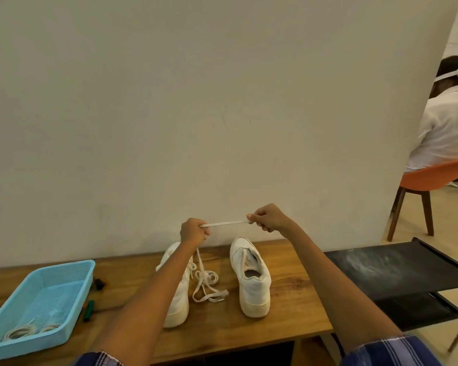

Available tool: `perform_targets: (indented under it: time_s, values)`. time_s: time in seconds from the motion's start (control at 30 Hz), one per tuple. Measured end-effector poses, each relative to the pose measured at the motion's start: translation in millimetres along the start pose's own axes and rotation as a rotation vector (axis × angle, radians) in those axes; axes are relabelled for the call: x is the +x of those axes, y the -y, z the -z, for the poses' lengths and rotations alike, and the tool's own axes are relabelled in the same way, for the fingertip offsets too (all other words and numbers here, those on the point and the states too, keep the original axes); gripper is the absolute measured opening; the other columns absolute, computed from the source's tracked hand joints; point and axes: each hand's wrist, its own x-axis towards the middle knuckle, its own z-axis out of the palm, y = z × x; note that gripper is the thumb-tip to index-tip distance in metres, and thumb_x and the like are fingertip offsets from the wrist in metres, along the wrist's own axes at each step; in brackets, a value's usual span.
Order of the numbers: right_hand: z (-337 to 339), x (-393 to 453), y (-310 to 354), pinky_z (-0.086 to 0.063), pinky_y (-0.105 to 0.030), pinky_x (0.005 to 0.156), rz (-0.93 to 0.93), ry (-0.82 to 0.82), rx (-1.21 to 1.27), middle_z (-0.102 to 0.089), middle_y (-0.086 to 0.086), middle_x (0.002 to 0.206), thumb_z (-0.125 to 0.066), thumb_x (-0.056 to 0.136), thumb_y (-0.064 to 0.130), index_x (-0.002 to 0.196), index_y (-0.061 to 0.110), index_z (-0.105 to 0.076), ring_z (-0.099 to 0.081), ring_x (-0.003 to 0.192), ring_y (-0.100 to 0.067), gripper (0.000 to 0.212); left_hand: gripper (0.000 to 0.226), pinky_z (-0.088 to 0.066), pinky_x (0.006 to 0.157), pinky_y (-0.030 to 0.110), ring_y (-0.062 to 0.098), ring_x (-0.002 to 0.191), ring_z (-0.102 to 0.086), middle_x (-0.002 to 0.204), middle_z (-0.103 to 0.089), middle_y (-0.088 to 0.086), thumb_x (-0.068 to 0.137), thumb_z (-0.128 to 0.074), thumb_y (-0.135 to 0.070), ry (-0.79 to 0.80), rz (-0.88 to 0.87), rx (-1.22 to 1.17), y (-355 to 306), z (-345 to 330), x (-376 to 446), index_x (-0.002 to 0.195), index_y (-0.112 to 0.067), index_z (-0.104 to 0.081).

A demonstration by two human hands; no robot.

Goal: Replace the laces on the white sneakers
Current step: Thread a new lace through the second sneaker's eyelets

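Head view gives me both hands raised in front of the wall, above the far edge of the wooden table [288, 313]. My left hand [192, 231] and right hand [269, 218] each pinch the white lace [226, 223], fingers curled tight round it, and the stretch between them runs taut and nearly level, left to right, rising a little toward the right. That is the axis I have to work with.

From the left hand the rest of the lace drops straight down and ends in a loose pile on the table, lying between the two sneakers. The left sneaker [179, 294] sits directly under my left forearm; the right sneaker [250, 276] stands just right of the pile, toes toward the wall, and looks unlaced. I judge the left hand to be nearer the slack.

My forearm covers most of the left sneaker's eyelets, so I cannot tell whether any lace is still threaded there. At the near left, a blue basket [72, 268] holds coiled laces [28, 331], partly blurred. Small dark items beside it are too small to name.
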Motion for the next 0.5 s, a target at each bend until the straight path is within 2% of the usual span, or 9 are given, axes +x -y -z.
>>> perform_targets:
  time_s: [0.07, 0.13, 0.2, 0.27, 0.37, 0.43, 0.5]
  values:
    - [3, 3, -13, -0.036, -0.018, 0.044, -0.037, -0.058, 0.0, -0.051, -0.004, 0.057, -0.063, 0.09, 0.022, 0.082, -0.002, -0.068, -0.043, 0.047, -0.012, 0.026, 0.021, -0.053, 0.079, 0.03, 0.025, 0.082, -0.063, 0.095, -0.068, 0.017, 0.09, -0.055, -0.002, 0.091, -0.005, 0.192, 11, 3, 3, 0.105, 0.003, -0.069]
    - [-1, 4, -18, -0.042, -0.018, 0.049, -0.042, -0.041, 0.012, -0.056, -0.005, 0.063, -0.059, 0.093, 0.014, 0.086, -0.001, -0.067, -0.049, 0.053, -0.012, 0.019, 0.04, -0.049, 0.091, 0.03, 0.027, 0.108, -0.059, 0.12, -0.062, 0.014, 0.085, -0.063, 0.0, 0.301, -0.094, 0.333, 10, 2, 1, 0.125, -0.002, -0.059]
    - [-11, 4, -15, -0.047, -0.015, 0.054, -0.007, 0.039, 0.003, -0.062, -0.004, 0.071, -0.054, 0.094, 0.005, 0.095, -0.002, -0.067, -0.055, 0.06, -0.011, 0.015, 0.067, -0.046, 0.099, 0.034, 0.026, 0.122, -0.049, 0.133, -0.05, 0.012, 0.08, -0.067, 0.004, 0.524, -0.099, 0.158, 0, -6, -4, 0.14, -0.008, -0.04]
    - [-23, 6, -9, -0.05, -0.014, 0.056, 0.036, 0.111, -0.022, -0.064, -0.006, 0.076, -0.055, 0.091, 0.0, 0.1, -0.004, -0.066, -0.059, 0.063, -0.011, 0.015, 0.063, -0.047, 0.096, 0.031, 0.024, 0.118, -0.052, 0.132, -0.052, 0.013, 0.084, -0.066, -0.001, 0.567, -0.114, -0.085, -14, -17, -8, 0.14, -0.009, -0.038]
    - [-38, 8, -2, -0.051, -0.017, 0.056, 0.07, 0.119, -0.021, -0.063, -0.013, 0.076, -0.055, 0.088, -0.004, 0.097, -0.007, -0.064, -0.062, 0.062, -0.015, 0.014, 0.038, -0.052, 0.09, 0.033, 0.025, 0.1, -0.063, 0.118, -0.063, 0.016, 0.092, -0.057, -0.008, 0.499, -0.156, -0.232, -18, -31, -5, 0.129, -0.005, -0.052]
    - [-44, 7, -5, -0.051, -0.018, 0.055, 0.061, 0.092, 0.019, -0.065, -0.016, 0.077, -0.059, 0.087, 0.001, 0.092, -0.003, -0.064, -0.062, 0.062, -0.018, 0.008, 0.028, -0.055, 0.081, 0.031, 0.021, 0.081, -0.065, 0.099, -0.069, 0.014, 0.092, -0.057, -0.009, 0.475, -0.124, -0.185, -9, -33, -1, 0.119, -0.002, -0.061]
    - [-51, 6, -12, -0.053, -0.023, 0.056, 0.024, 0.027, 0.062, -0.069, -0.018, 0.081, -0.064, 0.088, 0.011, 0.092, -0.001, -0.064, -0.063, 0.06, -0.022, 0.013, 0.021, -0.051, 0.069, 0.024, 0.012, 0.063, -0.058, 0.079, -0.067, 0.006, 0.09, -0.06, -0.008, 0.409, -0.095, -0.049, 4, -33, 2, 0.107, 0.001, -0.068]
